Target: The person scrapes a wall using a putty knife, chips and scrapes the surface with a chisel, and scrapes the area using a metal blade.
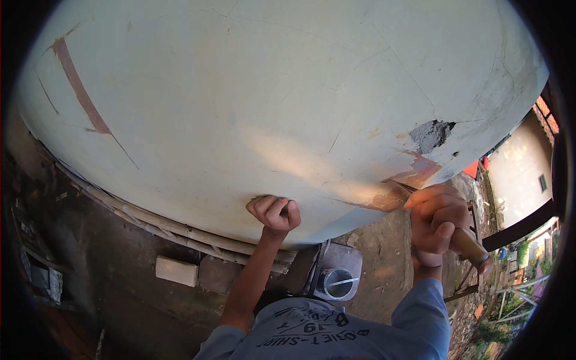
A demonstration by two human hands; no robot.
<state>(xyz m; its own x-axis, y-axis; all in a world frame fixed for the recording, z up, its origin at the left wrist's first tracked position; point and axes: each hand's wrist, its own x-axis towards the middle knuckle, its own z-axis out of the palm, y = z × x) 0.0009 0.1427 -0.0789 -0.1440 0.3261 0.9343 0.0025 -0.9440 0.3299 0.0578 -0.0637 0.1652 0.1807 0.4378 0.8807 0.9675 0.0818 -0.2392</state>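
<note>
A pale, cracked plaster wall (240, 90) fills the upper view. My right hand (435, 219) is wrapped round the wooden-handled scraper (471, 246) at the wall's lower right. Its handle end sticks out below my fist, while the thin dark blade is mostly hidden and lies against the wall beside a brown bare patch (390, 199) where the paint is off. Above that is a rough grey hole (432, 135). My left hand (275, 213) is curled into a fist resting on the wall's lower middle; no tool shows in it.
Below the wall, a metal can (338, 283) with a light stick across it stands on a grey seat-like surface (350, 258). A pale block (176, 271) lies on the ground at left. Bamboo poles (198, 237) run along the wall's foot. A dark curved bar (522, 228) is at right.
</note>
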